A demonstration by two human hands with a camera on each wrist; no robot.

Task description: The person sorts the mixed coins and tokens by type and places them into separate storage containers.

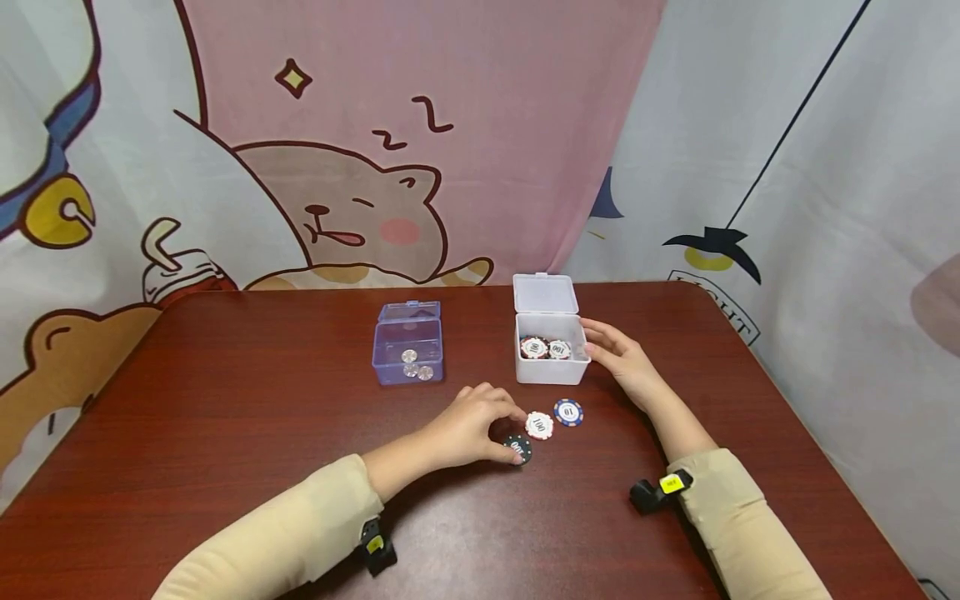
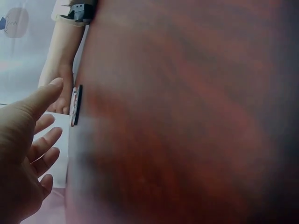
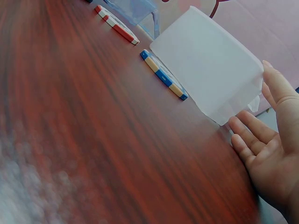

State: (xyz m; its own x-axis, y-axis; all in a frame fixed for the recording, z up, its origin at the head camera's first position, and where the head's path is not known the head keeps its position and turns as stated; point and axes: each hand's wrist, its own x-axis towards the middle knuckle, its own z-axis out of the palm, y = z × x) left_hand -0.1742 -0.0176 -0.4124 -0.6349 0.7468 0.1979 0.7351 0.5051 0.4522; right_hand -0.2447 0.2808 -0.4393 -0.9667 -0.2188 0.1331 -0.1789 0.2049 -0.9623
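Observation:
In the head view my left hand (image 1: 474, 423) reaches over the table, thumb and index finger spread around a black poker chip (image 1: 519, 450). The thumb tip lies at that chip's edge. Close to the index finger is a white poker chip (image 1: 538, 425), and a blue one (image 1: 568, 412) lies to its right. The left wrist view shows the fingers relaxed and nothing held. My right hand (image 1: 621, 357) touches the right side of an open white plastic box (image 1: 551, 372) with fairly straight fingers. Inside the box are several chips (image 1: 535, 347).
A clear bluish box (image 1: 384, 372) with its lid raised stands left of the white box, several small silvery round pieces (image 1: 425, 372) inside. Both boxes rest on a reddish-brown table (image 1: 247, 400). A printed curtain (image 1: 525, 125) hangs behind the table.

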